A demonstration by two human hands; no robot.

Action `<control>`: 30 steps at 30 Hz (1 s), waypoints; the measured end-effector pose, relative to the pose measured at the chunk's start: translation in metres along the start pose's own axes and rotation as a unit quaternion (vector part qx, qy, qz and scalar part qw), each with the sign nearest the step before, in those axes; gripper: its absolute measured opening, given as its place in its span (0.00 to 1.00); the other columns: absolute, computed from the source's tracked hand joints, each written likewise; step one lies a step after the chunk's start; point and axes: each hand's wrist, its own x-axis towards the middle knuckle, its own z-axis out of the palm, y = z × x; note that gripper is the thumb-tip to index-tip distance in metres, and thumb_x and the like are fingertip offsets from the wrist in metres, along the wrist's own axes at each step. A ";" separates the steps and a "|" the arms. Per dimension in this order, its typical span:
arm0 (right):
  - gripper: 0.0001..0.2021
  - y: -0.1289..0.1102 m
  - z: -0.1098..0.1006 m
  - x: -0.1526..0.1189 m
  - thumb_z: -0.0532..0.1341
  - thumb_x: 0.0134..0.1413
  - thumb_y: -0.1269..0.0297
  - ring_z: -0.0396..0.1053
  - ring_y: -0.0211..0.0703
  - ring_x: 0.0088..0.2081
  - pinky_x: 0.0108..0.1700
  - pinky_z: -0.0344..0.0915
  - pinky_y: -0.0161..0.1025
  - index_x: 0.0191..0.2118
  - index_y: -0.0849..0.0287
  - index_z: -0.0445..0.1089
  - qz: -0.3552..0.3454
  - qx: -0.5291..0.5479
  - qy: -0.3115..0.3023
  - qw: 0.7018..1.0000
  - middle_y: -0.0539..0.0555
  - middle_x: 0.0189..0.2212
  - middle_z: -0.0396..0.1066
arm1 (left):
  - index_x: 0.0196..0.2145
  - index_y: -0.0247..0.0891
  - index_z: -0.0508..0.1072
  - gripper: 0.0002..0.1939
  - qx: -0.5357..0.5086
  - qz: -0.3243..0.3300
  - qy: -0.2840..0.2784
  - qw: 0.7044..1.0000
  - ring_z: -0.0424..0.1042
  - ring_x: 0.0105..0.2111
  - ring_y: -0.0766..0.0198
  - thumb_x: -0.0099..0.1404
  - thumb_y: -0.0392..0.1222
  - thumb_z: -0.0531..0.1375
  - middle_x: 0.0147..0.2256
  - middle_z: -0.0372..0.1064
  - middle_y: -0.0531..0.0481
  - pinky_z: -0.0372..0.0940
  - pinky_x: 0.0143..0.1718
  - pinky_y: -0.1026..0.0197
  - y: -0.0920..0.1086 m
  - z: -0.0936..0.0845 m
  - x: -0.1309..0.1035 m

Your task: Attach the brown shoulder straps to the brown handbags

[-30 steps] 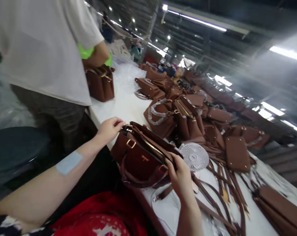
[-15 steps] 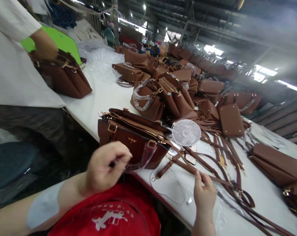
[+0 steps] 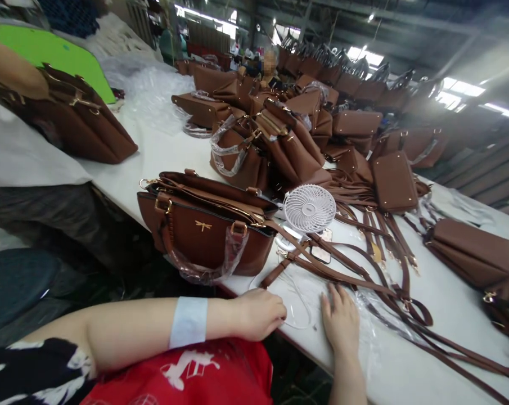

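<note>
My left hand [image 3: 260, 315] is at the table's front edge with its fingers curled together; what they hold, if anything, is hidden. Just above it ends a brown leather strap [image 3: 302, 256]. My right hand [image 3: 341, 320] rests on the white tabletop below the straps, fingers extended and apart. A brown handbag [image 3: 203, 236] with a gold dragonfly emblem stands at the table edge, its top open. Its front handle [image 3: 233, 253], wrapped in clear plastic, hangs down. A white cable loop [image 3: 307, 309] lies between my hands.
A small white fan [image 3: 310, 208] stands beside the handbag, with a phone [image 3: 322, 247] near it. Behind are piled brown bags [image 3: 296, 146]. More straps [image 3: 381, 242] spread rightward. At left another person's arm [image 3: 13, 67] reaches into a brown bag [image 3: 89, 118].
My left hand has moved right and down, from in front of the handbag to the table edge. My right hand has let go of the strap and opened. The view has shifted right.
</note>
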 end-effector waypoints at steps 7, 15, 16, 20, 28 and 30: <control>0.31 0.004 0.003 0.001 0.44 0.65 0.47 0.62 0.59 0.57 0.58 0.58 0.55 0.58 0.65 0.68 -0.004 -0.020 -0.008 1.000 0.67 0.56 0.66 | 0.42 0.32 0.73 0.14 0.029 -0.045 -0.004 0.999 0.75 0.40 0.50 0.66 0.46 0.59 0.41 0.72 0.40 0.69 0.36 0.53 0.012 0.030 0.068; 0.30 0.004 0.004 0.000 0.45 0.66 0.47 0.62 0.58 0.57 0.57 0.59 0.54 0.57 0.64 0.69 -0.010 -0.025 0.004 1.000 0.66 0.56 0.67 | 0.41 0.30 0.75 0.12 0.037 -0.030 0.005 0.999 0.75 0.38 0.51 0.69 0.39 0.54 0.39 0.74 0.40 0.68 0.33 0.54 0.013 0.052 0.096; 0.30 0.004 0.003 0.001 0.45 0.66 0.47 0.62 0.58 0.56 0.57 0.59 0.54 0.57 0.64 0.69 -0.010 -0.023 0.006 1.000 0.66 0.56 0.67 | 0.41 0.29 0.75 0.11 0.044 -0.030 0.005 0.999 0.75 0.37 0.51 0.68 0.36 0.54 0.38 0.74 0.38 0.68 0.32 0.54 0.012 0.052 0.094; 0.31 0.003 0.002 0.001 0.44 0.66 0.46 0.63 0.58 0.56 0.57 0.59 0.54 0.56 0.64 0.70 -0.014 -0.024 0.010 1.000 0.66 0.55 0.68 | 0.35 0.34 0.76 0.11 0.080 -0.062 0.018 0.995 0.74 0.35 0.53 0.63 0.26 0.55 0.34 0.74 0.40 0.66 0.30 0.57 0.005 0.040 0.066; 0.33 0.001 0.002 0.003 0.44 0.64 0.45 0.66 0.63 0.53 0.56 0.62 0.57 0.53 0.69 0.72 -0.039 -0.080 0.032 0.996 0.70 0.51 0.70 | 0.36 0.33 0.74 0.08 0.105 -0.146 0.003 0.984 0.74 0.32 0.55 0.64 0.30 0.55 0.35 0.74 0.43 0.65 0.30 0.58 -0.017 -0.018 -0.061; 0.31 0.000 0.002 0.005 0.48 0.63 0.47 0.69 0.65 0.50 0.53 0.65 0.57 0.49 0.71 0.73 -0.053 -0.087 0.084 0.991 0.72 0.48 0.72 | 0.36 0.35 0.73 0.07 0.068 -0.174 0.027 0.982 0.74 0.32 0.55 0.66 0.34 0.55 0.35 0.73 0.45 0.65 0.32 0.58 -0.019 -0.033 -0.092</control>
